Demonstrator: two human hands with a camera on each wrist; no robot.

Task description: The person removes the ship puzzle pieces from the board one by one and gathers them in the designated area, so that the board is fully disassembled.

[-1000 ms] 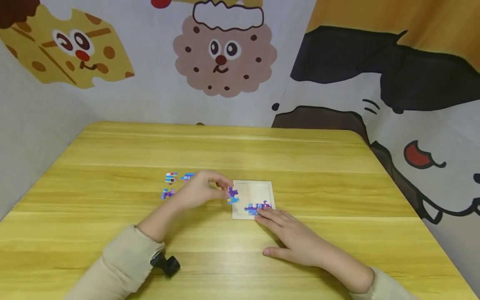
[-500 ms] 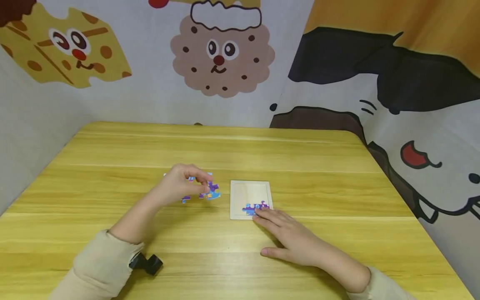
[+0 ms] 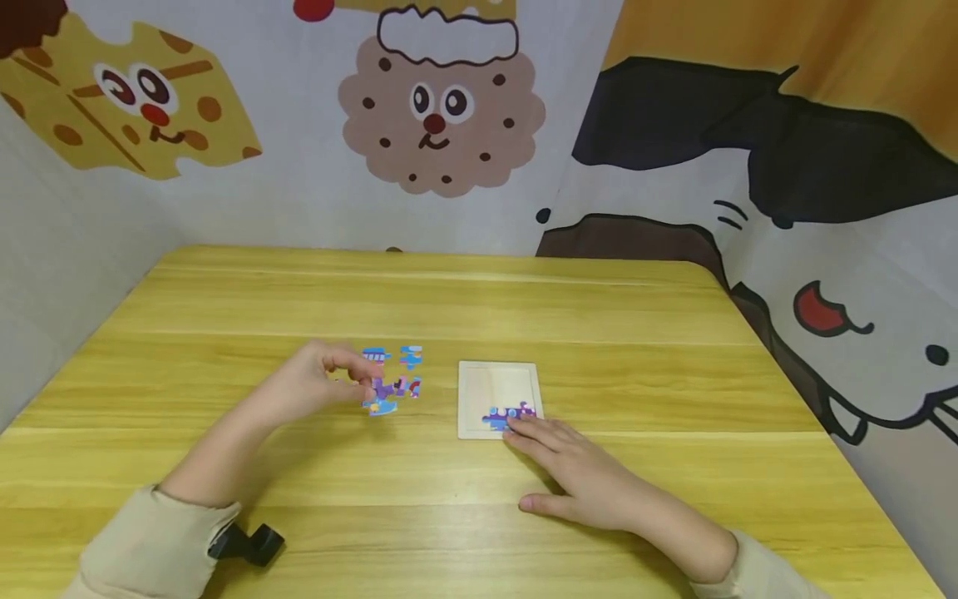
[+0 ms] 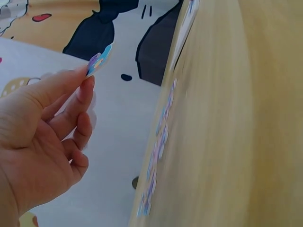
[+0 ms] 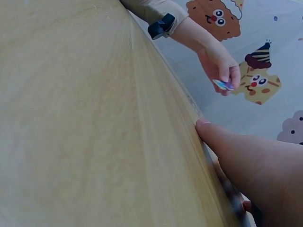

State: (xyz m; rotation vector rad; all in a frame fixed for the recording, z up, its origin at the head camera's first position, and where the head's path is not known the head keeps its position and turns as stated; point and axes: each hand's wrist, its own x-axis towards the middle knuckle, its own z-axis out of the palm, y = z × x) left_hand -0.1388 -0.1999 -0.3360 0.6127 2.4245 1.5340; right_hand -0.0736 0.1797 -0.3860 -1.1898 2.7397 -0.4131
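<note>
Between thumb and fingertips my left hand [image 3: 318, 384] pinches a purple and blue jigsaw puzzle piece [image 3: 383, 405], raised above the table; the left wrist view shows the same piece [image 4: 101, 60] tilted. Beyond it lie loose puzzle pieces [image 3: 411, 356], some partly hidden by the hand. My right hand [image 3: 576, 470] lies with fairly straight fingers, its fingertips touching purple and blue puzzle pieces [image 3: 496, 418] in the near right part of a pale square puzzle tray [image 3: 471, 383]. Those fingers cover part of them.
Everything lies on a wood-grain table [image 3: 449, 516], with a cartoon-printed cloth [image 3: 284, 191] behind its far edge. A black device [image 3: 250, 545] is strapped at the left wrist by the rolled sleeve.
My left hand has moved left from the tray's edge to the loose pieces, still pinching the puzzle piece. My right hand stays on the pieces in the tray.
</note>
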